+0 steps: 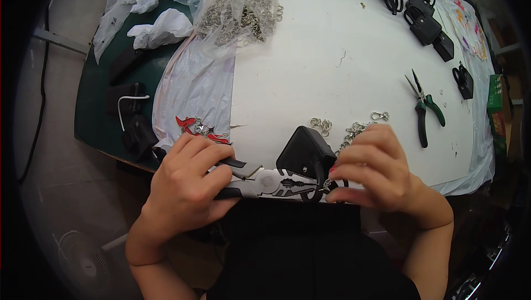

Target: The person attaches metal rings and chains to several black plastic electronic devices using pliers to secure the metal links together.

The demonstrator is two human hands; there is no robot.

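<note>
My left hand [191, 181] is wrapped round the grey and black handles of a pair of pliers [269, 182]. Their jaws point right, toward the fingertips of my right hand [379, 170]. Those fingers are closed in a pinch on a small metal link [327, 185] at the jaw tips; a bit of red shows beside it. Just behind the jaws a small black case [304, 148] rests near the table's front edge, its black strap looping down by the link. Whether the jaws grip the link I cannot tell.
Loose metal rings [321, 126] and a clasp [380, 116] lie behind the case. Red charms [202, 128] sit by my left hand. Green-handled needle-nose pliers [423, 106] lie right. More black cases [426, 21] line the far right; a clear bag of metal hardware [238, 15] stands far left.
</note>
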